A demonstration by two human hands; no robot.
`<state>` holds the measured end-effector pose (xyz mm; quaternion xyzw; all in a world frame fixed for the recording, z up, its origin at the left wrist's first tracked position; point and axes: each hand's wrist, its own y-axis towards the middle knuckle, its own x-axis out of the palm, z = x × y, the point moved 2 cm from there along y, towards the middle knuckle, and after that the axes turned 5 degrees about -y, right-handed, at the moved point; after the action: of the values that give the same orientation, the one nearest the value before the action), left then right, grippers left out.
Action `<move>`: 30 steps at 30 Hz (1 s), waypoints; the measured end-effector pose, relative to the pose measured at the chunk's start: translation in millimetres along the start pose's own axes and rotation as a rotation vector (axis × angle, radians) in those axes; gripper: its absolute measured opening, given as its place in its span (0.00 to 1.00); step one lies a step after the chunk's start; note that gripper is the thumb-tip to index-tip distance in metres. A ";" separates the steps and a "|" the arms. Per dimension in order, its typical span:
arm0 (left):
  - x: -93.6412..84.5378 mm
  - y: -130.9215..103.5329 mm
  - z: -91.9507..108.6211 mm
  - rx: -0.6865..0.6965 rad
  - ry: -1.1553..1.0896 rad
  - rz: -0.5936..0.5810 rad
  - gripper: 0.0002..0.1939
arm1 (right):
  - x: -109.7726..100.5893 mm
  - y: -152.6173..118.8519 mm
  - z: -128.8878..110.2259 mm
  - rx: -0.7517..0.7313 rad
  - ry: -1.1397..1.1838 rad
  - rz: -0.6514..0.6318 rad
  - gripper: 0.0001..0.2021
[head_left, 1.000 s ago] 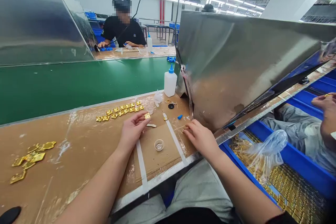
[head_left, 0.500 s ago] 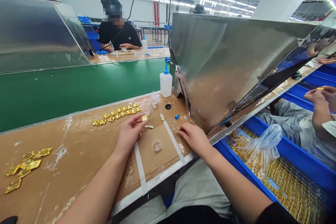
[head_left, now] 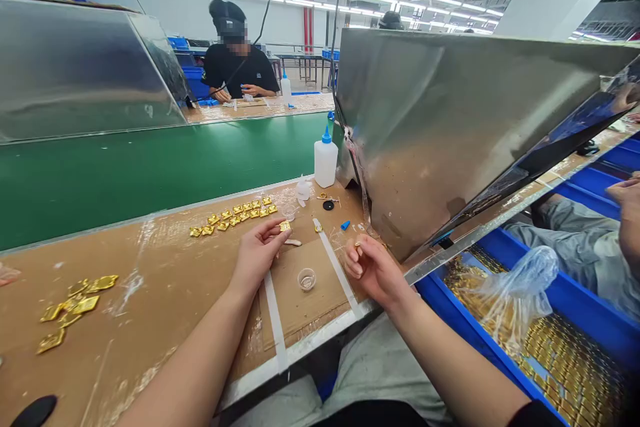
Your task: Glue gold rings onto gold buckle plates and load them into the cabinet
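Note:
My left hand (head_left: 260,250) pinches a square gold-coloured piece (head_left: 285,226) between thumb and fingertips, above the left part of a cardboard sheet (head_left: 325,293). To its right, my right hand (head_left: 373,270) is turned partly palm up with curled fingers, and a tiny gold-coloured bit (head_left: 358,245) shows at the fingertips, too small to name. Between the hands stands a small clear cup (head_left: 307,279) on the cardboard. Beyond my left hand, several similar gold pieces (head_left: 235,213) lie in rows. A blue cap (head_left: 345,225) lies just beyond my right hand.
A white bottle with a blue tip (head_left: 326,163) stands by a metal hood (head_left: 450,113). More gold pieces (head_left: 73,307) lie at left. A blue bin (head_left: 500,233) of gold parts is at right. Past the green belt (head_left: 165,173), a person (head_left: 237,70) sits working.
My right hand has lifted off the table and turned its palm upward. My left hand still grips the gold piece. The whole view has shifted slightly, moving things rightward.

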<state>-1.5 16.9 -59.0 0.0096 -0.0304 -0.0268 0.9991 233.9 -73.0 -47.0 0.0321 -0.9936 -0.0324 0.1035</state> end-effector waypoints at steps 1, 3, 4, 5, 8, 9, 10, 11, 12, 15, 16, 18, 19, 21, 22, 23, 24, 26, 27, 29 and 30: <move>-0.2 0.0 -0.1 -0.002 0.002 -0.001 0.35 | 2.3 -1.5 -1.7 0.003 0.090 -0.009 0.26; -0.7 0.1 -0.5 -0.004 0.006 -0.002 0.34 | 6.7 -4.2 -4.3 0.031 0.344 -0.052 0.27; -0.9 0.3 -0.8 -0.004 0.007 -0.001 0.34 | 8.8 -5.4 -5.2 0.056 0.486 -0.085 0.27; -1.2 0.4 -1.3 -0.004 0.007 -0.001 0.34 | 10.7 -6.4 -6.0 0.083 0.611 -0.119 0.25; -1.5 0.8 -2.9 -0.004 0.008 0.002 0.34 | 15.2 -9.2 -8.5 0.122 0.747 -0.177 0.16; -1.4 0.9 -3.3 -0.004 0.008 0.001 0.34 | 16.5 -9.9 -9.4 0.119 0.743 -0.182 0.15; -1.3 0.9 -3.7 -0.006 0.008 0.000 0.34 | 17.8 -10.6 -10.4 0.109 0.731 -0.184 0.14; -1.1 0.9 -3.9 -0.007 0.009 0.000 0.34 | 18.9 -11.2 -11.2 0.095 0.711 -0.184 0.14; -1.0 0.9 -4.0 -0.009 0.010 0.000 0.34 | 19.6 -11.5 -12.0 0.076 0.678 -0.180 0.16; -0.9 0.7 -3.4 -0.009 0.014 0.001 0.34 | 15.6 -9.8 -13.2 -0.019 0.315 -0.122 0.20; -1.0 0.7 -3.2 -0.008 0.015 0.002 0.34 | 11.9 -8.3 -13.3 -0.049 0.123 -0.101 0.20; -1.3 0.7 -2.7 -0.003 0.014 -0.004 0.34 | 1.0 -4.7 -12.5 -0.091 -0.208 -0.067 0.20; -1.4 0.8 -2.6 -0.001 0.014 -0.007 0.34 | -5.6 -2.8 -11.7 -0.115 -0.368 -0.052 0.18; -1.3 1.3 -2.8 0.004 0.011 -0.017 0.34 | -18.7 0.5 -8.9 -0.178 -0.727 -0.032 0.15; -1.1 1.6 -3.1 0.006 0.010 -0.021 0.34 | -24.1 1.9 -6.8 -0.214 -0.948 -0.032 0.15; -0.8 2.0 -3.6 0.007 0.007 -0.024 0.33 | -28.5 3.1 -4.2 -0.241 -1.151 -0.042 0.15; -0.5 2.4 -4.2 0.008 0.003 -0.027 0.33 | -31.8 4.4 -1.4 -0.254 -1.301 -0.058 0.15; 0.1 3.3 -5.7 0.007 -0.004 -0.035 0.32 | -35.6 7.5 2.3 -0.249 -1.413 -0.076 0.14; 0.3 3.6 -6.6 0.006 -0.007 -0.038 0.32 | -36.3 9.5 2.6 -0.246 -1.430 -0.068 0.13; 0.5 4.2 -8.2 0.005 -0.012 -0.042 0.31 | -35.8 14.6 0.3 -0.237 -1.481 -0.050 0.13; 0.6 4.5 -9.0 0.007 -0.015 -0.042 0.30 | -34.8 17.6 -1.9 -0.234 -1.520 -0.053 0.13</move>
<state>-0.1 21.5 -67.9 0.0135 -0.0377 -0.0475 0.9981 267.3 -53.2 -51.0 0.0134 -0.7807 -0.1528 -0.6058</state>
